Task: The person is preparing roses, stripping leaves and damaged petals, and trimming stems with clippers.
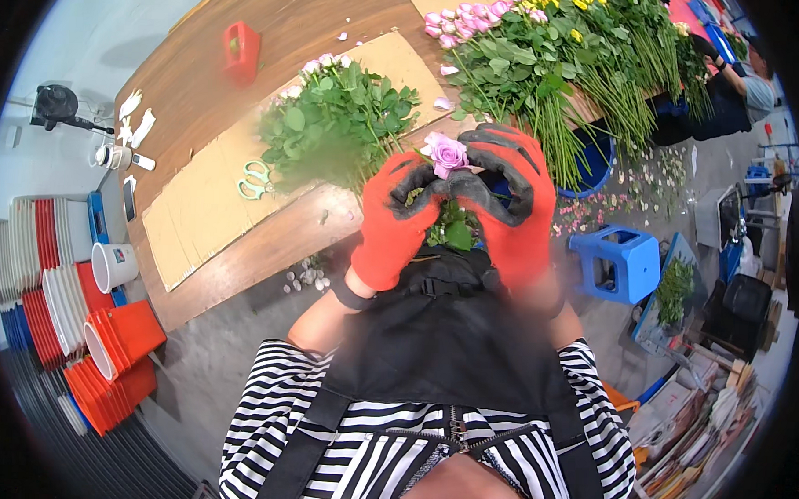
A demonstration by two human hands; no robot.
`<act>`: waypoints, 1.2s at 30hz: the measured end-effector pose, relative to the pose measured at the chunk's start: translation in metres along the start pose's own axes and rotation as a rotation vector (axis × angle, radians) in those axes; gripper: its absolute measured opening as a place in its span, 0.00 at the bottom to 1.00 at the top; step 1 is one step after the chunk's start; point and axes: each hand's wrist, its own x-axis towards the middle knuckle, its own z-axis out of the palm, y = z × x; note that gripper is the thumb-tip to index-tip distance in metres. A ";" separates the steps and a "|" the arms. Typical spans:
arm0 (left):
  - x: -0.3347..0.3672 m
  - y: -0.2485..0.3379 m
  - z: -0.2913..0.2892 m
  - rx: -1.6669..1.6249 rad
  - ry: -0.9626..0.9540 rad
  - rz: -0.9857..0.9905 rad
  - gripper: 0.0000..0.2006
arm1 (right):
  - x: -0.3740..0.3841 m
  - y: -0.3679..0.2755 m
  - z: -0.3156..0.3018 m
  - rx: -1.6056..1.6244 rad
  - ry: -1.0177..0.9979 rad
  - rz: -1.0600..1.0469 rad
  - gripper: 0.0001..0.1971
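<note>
Left grip (pixel 399 216), right grip (pixel 512 196) gloved, curled, close together.

Purple rose (pixel 447 153): base hidden by left hand (pixel 392 221) and right hand (pixel 520 205); red container (pixel 242 55) blurred.

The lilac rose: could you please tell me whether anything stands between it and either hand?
Nothing visible does: the left hand and right hand flank the lilac rose closely, though exact fingertip contact is unclear.
</note>
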 end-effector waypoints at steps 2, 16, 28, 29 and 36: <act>-0.002 0.004 0.003 -0.058 0.039 -0.030 0.10 | -0.005 0.007 0.005 0.047 0.088 -0.007 0.20; -0.002 0.003 0.010 -0.730 -0.224 -0.381 0.14 | -0.033 0.021 0.010 1.108 0.207 0.673 0.16; 0.003 -0.008 -0.001 -0.414 -0.030 -0.331 0.17 | -0.026 0.035 -0.014 0.239 0.015 0.476 0.12; 0.003 -0.004 0.000 -0.307 0.003 -0.334 0.16 | -0.022 0.028 -0.016 0.181 0.034 0.354 0.12; -0.003 0.006 0.006 -0.145 0.013 -0.182 0.12 | -0.011 -0.004 -0.001 0.038 0.029 0.137 0.16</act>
